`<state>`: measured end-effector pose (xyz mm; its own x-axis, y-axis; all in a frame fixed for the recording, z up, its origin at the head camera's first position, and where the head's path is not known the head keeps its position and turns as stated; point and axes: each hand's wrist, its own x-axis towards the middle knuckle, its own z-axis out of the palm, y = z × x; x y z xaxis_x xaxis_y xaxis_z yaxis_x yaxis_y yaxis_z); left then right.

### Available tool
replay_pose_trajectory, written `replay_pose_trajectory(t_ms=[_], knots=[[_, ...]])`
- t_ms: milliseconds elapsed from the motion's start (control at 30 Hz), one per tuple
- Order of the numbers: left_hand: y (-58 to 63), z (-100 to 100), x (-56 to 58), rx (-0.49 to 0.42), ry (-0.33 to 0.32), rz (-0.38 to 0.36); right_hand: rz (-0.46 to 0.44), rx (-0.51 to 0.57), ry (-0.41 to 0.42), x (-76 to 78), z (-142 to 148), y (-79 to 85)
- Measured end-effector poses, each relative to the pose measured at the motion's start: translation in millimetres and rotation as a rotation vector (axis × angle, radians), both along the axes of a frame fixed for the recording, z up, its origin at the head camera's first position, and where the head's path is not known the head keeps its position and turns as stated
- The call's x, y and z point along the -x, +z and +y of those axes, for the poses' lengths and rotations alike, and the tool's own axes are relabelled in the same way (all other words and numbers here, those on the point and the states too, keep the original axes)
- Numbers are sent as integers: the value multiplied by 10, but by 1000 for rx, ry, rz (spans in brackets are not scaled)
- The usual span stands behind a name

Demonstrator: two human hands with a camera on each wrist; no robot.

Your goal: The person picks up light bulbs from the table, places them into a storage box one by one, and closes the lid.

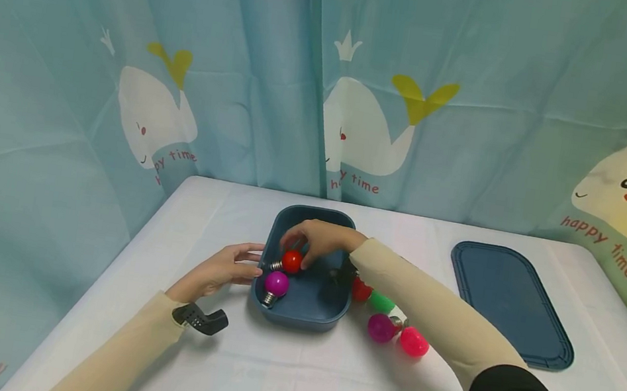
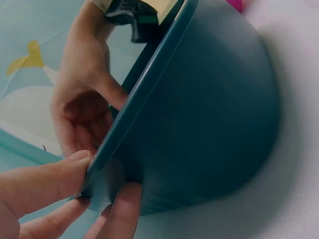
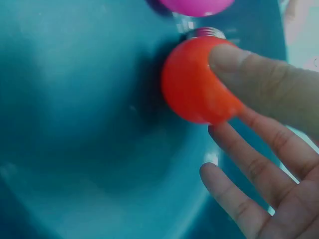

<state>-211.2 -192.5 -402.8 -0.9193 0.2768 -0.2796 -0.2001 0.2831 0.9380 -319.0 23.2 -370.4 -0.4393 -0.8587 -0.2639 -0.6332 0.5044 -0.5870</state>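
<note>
The right hand reaches over the tray and pinches the red bulb from above. In the right wrist view one finger lies across the bulb's round top while the other fingers spread loose beside it, below the bulb in that view. The bulb is inside the tray, at its left side, directly under the fingertips. Its long axis runs roughly level, with the metal screw base pointing left toward the tray's near-left wall and the round end toward the tray's middle.

Just beyond the base, nearer the person, lies a purple bulb, close enough that it seems to touch the red one. That side is crowded. To the right of the fingers the tray floor is bare, apart from a dark object near the right wall.

The left hand steadies the tray from outside. Its fingers are nearly straight, with the tips pressed on the left rim and wall. It is near the red bulb but grips nothing.

Past the tray's right wall, under the right forearm, more bulbs lie on the table. A lid lies well apart to the right.
</note>
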Motion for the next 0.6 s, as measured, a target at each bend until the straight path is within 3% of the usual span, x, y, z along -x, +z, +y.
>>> replay_pose_trajectory(t_ms=[333,600], knots=[[-12,6,2,0,-10,6,37,65,88,-87,175,351],[-9,9,3,10,-14,7,73,72,44,-221,419,576]])
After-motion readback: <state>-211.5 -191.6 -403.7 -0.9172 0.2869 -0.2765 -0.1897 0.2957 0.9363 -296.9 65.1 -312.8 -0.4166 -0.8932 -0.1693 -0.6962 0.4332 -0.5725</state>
